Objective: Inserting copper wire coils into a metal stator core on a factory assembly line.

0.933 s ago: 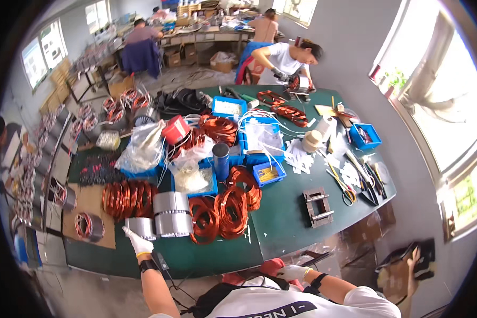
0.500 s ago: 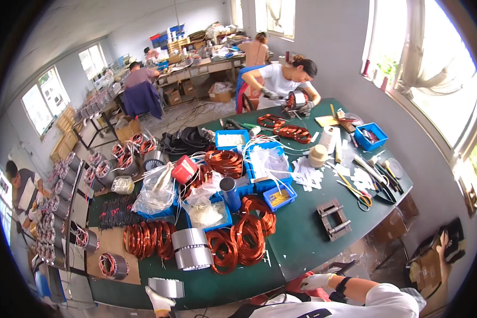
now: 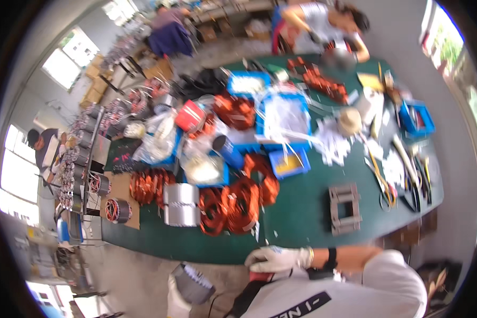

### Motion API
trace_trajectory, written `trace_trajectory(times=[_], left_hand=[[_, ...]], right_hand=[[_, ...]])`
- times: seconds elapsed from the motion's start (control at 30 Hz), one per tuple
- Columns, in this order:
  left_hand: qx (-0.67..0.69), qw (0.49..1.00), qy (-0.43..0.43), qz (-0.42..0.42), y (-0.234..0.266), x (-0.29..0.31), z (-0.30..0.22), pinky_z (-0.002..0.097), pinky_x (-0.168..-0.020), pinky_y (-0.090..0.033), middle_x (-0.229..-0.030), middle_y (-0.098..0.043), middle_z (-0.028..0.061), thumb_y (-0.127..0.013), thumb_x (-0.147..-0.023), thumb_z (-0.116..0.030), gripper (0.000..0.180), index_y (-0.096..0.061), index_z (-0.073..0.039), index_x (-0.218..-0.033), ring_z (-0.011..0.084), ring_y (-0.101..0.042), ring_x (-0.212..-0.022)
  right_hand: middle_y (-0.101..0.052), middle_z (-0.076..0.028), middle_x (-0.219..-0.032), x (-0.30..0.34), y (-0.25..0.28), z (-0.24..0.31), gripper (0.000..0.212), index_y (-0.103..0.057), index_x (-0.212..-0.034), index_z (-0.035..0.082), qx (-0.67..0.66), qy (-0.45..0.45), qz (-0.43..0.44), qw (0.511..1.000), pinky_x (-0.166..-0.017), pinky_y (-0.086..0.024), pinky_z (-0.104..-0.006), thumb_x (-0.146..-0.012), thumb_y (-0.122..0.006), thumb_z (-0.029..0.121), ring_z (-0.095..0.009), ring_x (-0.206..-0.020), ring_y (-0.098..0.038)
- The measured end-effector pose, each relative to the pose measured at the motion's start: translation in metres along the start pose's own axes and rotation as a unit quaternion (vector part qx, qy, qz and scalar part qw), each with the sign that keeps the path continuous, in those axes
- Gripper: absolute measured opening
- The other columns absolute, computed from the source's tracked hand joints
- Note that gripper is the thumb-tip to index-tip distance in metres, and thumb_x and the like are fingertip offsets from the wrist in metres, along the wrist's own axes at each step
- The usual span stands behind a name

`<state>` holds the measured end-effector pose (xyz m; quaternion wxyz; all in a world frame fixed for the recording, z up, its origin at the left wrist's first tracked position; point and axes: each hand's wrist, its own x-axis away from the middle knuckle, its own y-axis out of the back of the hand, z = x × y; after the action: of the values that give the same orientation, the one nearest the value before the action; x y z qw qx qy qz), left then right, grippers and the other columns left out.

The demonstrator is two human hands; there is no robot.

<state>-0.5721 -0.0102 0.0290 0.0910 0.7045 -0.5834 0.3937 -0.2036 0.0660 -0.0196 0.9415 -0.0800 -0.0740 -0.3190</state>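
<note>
My left hand (image 3: 178, 300), in a white glove, grips a grey metal stator core (image 3: 194, 284) off the table's near edge, over the floor. The core is tilted and has slots along its inside. My right hand (image 3: 274, 259), also gloved, is close to my body at the table's near edge. Its fingers curl down over something red (image 3: 261, 276), mostly hidden beneath the hand. Another silver stator core (image 3: 182, 204) stands on the green table (image 3: 302, 228). Beside that core lie copper wire coils (image 3: 240, 208). A brown metal frame (image 3: 345, 209) rests farther right.
Blue bins (image 3: 290, 163) with white strips and yellow pieces fill the table's middle. Scissors (image 3: 389, 196) and other tools lie at the right. Wound stators (image 3: 118, 210) stand at the left. Across the table, a co-worker (image 3: 323, 24) handles a wound stator.
My view has swung, shifting the scene. The stator core in my left hand has gone from the table's edge to over the floor, tilting. My right hand has moved left, across my front.
</note>
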Motion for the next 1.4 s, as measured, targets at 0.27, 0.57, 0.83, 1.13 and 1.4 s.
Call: trace_trajectory(times=[0.27,0.57,0.83,1.13,1.4], left_hand=[[-0.014,0.985,0.114,0.131,-0.299,-0.028,0.087,0.0379,-0.090,-0.052,-0.111,-0.059,0.0077,-0.070,-0.081,-0.056,0.073,-0.050,-0.004,-0.128,0.0200,-0.059,-0.104],[-0.172,0.965,0.098,0.171,-0.441,-0.087,0.222,0.0326,-0.090,-0.052,-0.117,-0.066,0.0102,-0.055,-0.100,-0.044,0.053,-0.058,0.003,-0.125,0.0191,-0.065,-0.103],[-0.191,0.966,0.077,0.157,-0.472,-0.099,0.259,0.0393,-0.095,-0.052,-0.125,-0.062,0.0137,-0.051,-0.099,-0.052,0.065,-0.050,0.001,-0.135,0.0248,-0.064,-0.110],[-0.244,0.944,0.079,0.206,-0.453,-0.104,0.242,0.0385,-0.103,-0.044,-0.129,-0.059,0.0122,-0.053,-0.094,-0.063,0.075,-0.049,0.000,-0.136,0.0237,-0.057,-0.120],[-0.298,0.942,0.091,0.122,-0.313,-0.161,0.197,0.0482,-0.113,-0.028,-0.141,-0.051,0.0154,-0.061,-0.093,-0.055,0.070,-0.048,-0.002,-0.138,0.0311,-0.046,-0.129]], right_hand=[[-0.064,-0.032,-0.095,0.137,0.055,-0.005,0.086,-0.058,-0.117,-0.006,0.137,0.000,-0.184,0.973,-0.079,-0.053,-0.0476,-0.083,-0.059,0.074,-0.044,-0.091,-0.065],[-0.059,-0.021,-0.099,0.273,0.108,-0.052,0.066,-0.052,-0.111,-0.003,0.028,-0.145,-0.477,0.866,-0.085,-0.048,-0.0419,-0.080,-0.077,0.050,-0.034,-0.096,-0.059],[-0.058,-0.017,-0.096,0.291,0.119,-0.099,0.067,-0.054,-0.103,-0.001,0.001,-0.056,-0.568,0.821,-0.080,-0.048,-0.0400,-0.076,-0.079,0.055,-0.031,-0.090,-0.057],[-0.064,-0.020,-0.095,0.299,0.110,-0.102,0.060,-0.059,-0.110,-0.003,0.098,-0.068,-0.563,0.818,-0.081,-0.050,-0.0395,-0.083,-0.075,0.048,-0.032,-0.089,-0.063],[-0.069,-0.018,-0.110,0.348,0.033,-0.186,0.040,-0.069,-0.112,0.007,0.141,-0.299,-0.211,0.920,-0.091,-0.050,-0.0442,-0.093,-0.055,0.039,-0.036,-0.103,-0.065]])
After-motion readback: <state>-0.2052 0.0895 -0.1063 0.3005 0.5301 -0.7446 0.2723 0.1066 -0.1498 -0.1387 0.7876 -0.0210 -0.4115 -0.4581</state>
